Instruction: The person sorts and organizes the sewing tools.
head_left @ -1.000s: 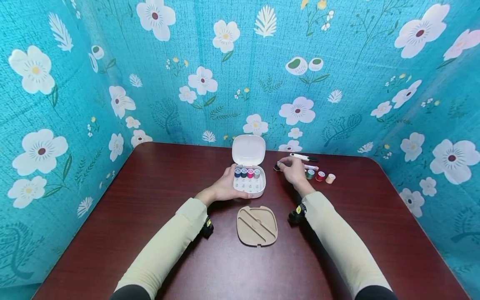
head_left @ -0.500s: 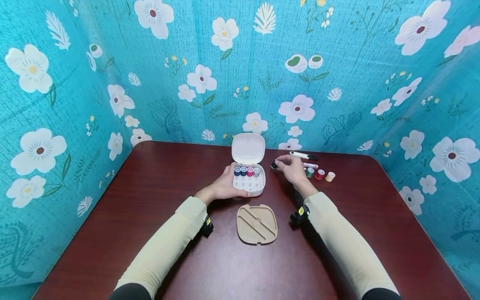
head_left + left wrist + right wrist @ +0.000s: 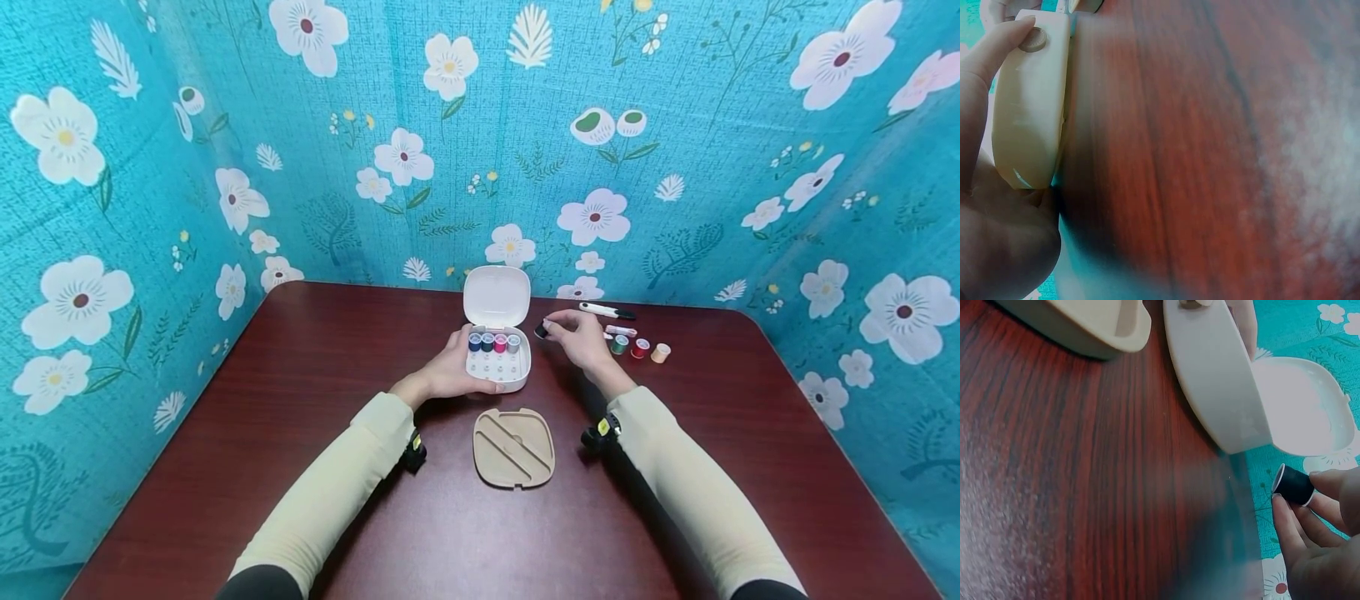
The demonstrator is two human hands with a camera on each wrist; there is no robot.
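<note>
A white sewing box (image 3: 513,385) stands with its lid raised at the middle of the table. My left hand (image 3: 456,367) grips it from the left, thumb across the front by a round button (image 3: 1034,40). Four-peg rows show inside, and the back row carries several thread spools (image 3: 500,343) in blue, pink and grey. Right of the box, my right hand (image 3: 585,340) pinches a black thread spool (image 3: 1294,485) between thumb and fingers, tilted, its white rim showing in the right wrist view.
A beige tray (image 3: 514,450) with slanted slots lies in front of the box. Right of my right hand stand green (image 3: 618,344), red (image 3: 640,348) and cream (image 3: 660,353) spools. Behind them lie a white and black tool (image 3: 607,311) and a pink-white item (image 3: 621,331). A flowered cloth hangs behind.
My right hand has moved a little left toward the box with the black thread spool, tilting it. My left hand keeps its grip on the box.
</note>
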